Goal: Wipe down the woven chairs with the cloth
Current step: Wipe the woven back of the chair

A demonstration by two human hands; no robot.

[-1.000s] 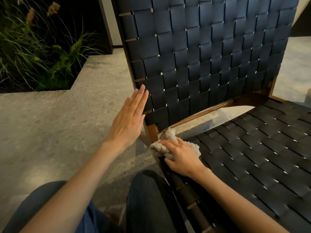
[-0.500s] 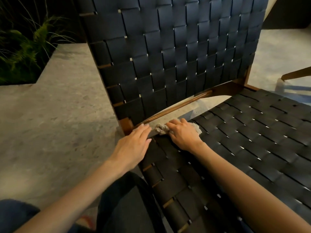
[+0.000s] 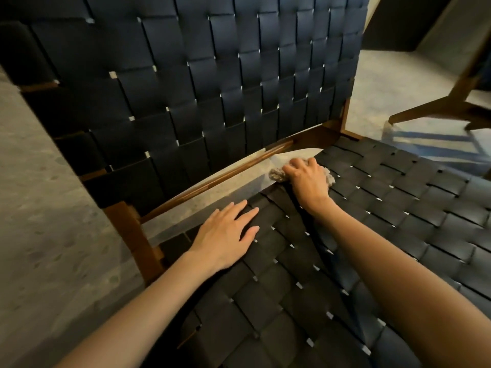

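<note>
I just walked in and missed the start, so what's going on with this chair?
A person is wiping the black woven seat. The right hand holds a bunched pale cloth and presses it on the seat's back edge, just below the gap under the woven backrest. The left hand rests flat on the seat, fingers straight, holding nothing.

Woven seat and backrest were black straps in a basket-weave check, pale specks at crossings. Its frame was warm brown wood. The cloth was beige-grey. The floor left of seat was grey, darker speckles. A second frame right of seat was brown too.
</note>
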